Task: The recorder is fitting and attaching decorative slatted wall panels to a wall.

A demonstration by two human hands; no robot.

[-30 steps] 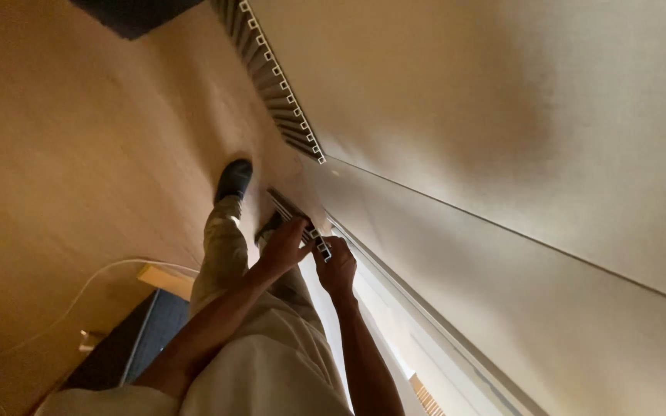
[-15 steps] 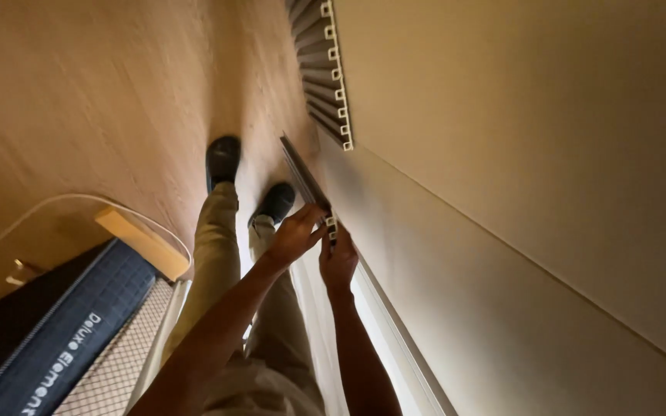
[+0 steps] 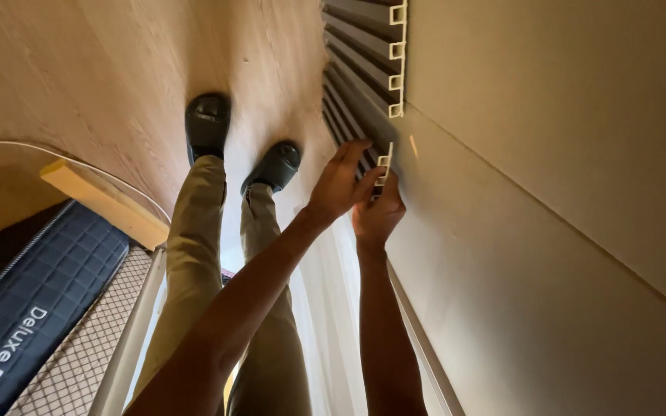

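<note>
The beige wall (image 3: pixel 549 231) fills most of my view, smooth and bare, running down to a pale wooden floor (image 3: pixel 79 69) far below. On the wall hangs a run of dark slatted panel (image 3: pixel 364 54) with white hollow ends, already in place above where I work. At the lower left lies a dark quilted mattress (image 3: pixel 32 300) with a mesh side, a wooden block (image 3: pixel 102 200) beside it, and a thin white cable (image 3: pixel 63 158) curving over the floor. My own legs and dark shoes (image 3: pixel 208 123) stand beneath me.

My left hand (image 3: pixel 338 185) has its grip closed on the end of a loose slat strip (image 3: pixel 383 166), fingers pinching it from the side. My right hand (image 3: pixel 378 216) supports it from underneath, thumb up against the white end, pressed near the wall.

To do this well, I judge that I should keep the strip parallel to the hung slats, line its white end flush with theirs, and press evenly with both hands.
</note>
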